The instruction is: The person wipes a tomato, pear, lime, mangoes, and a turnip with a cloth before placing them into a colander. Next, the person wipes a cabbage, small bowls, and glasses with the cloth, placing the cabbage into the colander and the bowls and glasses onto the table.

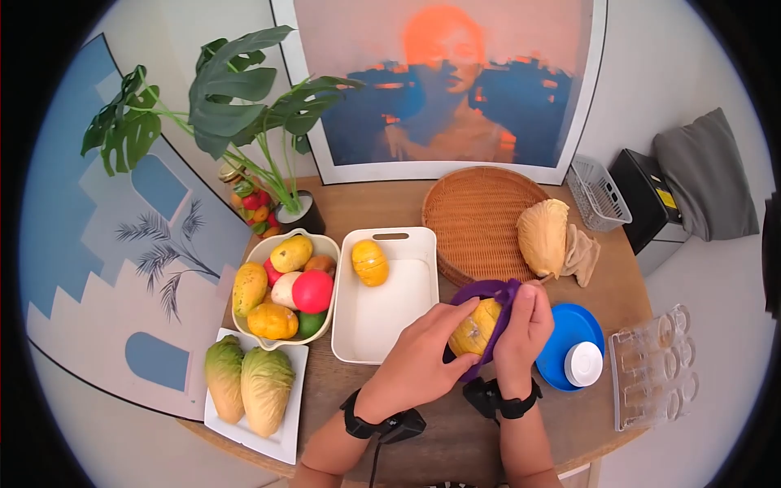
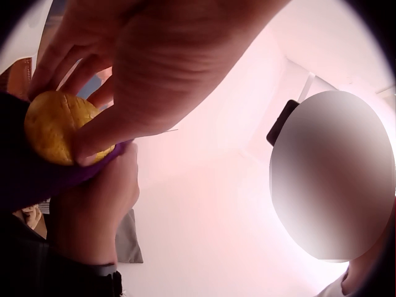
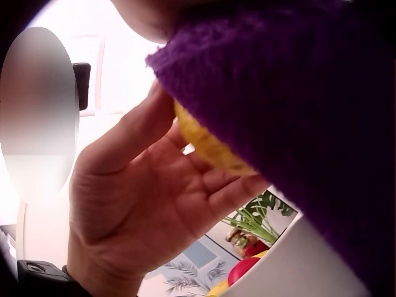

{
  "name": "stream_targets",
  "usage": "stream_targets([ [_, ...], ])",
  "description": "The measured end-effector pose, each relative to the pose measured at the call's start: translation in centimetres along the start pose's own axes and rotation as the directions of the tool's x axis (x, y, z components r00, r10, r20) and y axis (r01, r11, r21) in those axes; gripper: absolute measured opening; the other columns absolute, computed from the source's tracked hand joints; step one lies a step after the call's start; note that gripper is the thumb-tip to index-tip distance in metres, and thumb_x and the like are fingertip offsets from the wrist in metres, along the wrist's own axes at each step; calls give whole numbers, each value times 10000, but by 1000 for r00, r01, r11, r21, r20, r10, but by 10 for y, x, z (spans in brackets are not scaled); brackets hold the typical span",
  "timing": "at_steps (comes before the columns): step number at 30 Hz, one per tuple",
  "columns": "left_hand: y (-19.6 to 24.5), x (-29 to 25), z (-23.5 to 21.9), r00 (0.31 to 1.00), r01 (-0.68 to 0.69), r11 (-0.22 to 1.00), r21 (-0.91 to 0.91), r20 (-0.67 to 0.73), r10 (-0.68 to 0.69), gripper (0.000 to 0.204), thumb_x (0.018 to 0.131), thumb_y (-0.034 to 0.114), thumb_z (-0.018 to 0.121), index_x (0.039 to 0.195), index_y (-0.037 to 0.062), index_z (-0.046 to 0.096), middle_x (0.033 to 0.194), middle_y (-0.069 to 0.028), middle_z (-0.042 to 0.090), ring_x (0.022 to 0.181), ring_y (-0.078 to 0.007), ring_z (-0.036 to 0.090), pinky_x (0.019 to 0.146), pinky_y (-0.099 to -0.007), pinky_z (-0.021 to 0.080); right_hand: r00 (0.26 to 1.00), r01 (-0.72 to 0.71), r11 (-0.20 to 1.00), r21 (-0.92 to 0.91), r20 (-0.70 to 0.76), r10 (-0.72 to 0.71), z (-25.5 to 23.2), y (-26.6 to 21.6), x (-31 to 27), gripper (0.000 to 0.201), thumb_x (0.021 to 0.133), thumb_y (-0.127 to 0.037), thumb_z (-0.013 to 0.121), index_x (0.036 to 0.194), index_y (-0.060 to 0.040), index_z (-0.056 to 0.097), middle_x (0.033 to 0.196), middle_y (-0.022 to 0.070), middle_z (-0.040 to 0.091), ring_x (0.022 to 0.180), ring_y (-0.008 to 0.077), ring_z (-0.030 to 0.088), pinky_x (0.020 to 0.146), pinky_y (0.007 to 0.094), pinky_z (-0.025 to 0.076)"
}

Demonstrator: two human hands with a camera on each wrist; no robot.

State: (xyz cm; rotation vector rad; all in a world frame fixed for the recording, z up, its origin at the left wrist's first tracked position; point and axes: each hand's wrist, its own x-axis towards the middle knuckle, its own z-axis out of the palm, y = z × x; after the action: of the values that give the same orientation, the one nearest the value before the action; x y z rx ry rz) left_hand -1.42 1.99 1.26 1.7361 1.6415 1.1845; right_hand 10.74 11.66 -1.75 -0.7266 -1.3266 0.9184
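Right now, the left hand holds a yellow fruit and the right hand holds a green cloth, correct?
Wrong colour: the head view shows the right hand holding a purple cloth. The left hand does hold a yellow fruit.

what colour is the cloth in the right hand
Purple; the cloth shows best in the right wrist view.

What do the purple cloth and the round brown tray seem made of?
The purple cloth looks like soft, matte fabric, perhaps microfibre: its edge is fuzzy. The round brown tray seems to be ribbed wicker or rattan, judging by its woven strands.
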Motion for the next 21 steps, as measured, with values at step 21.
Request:
stream_targets([
  [21,-96,-21,-165,873,447,507,737,-484,-66,675,767,190,752,1345,-24,476,1203,-242,540,1160,-409,532,982,-445,450,994,-107,990,87,20,106,-30,-6,25,225,959,-129,580,1144,-12,529,1036,55,573,951,127,544,871,249,450],
])
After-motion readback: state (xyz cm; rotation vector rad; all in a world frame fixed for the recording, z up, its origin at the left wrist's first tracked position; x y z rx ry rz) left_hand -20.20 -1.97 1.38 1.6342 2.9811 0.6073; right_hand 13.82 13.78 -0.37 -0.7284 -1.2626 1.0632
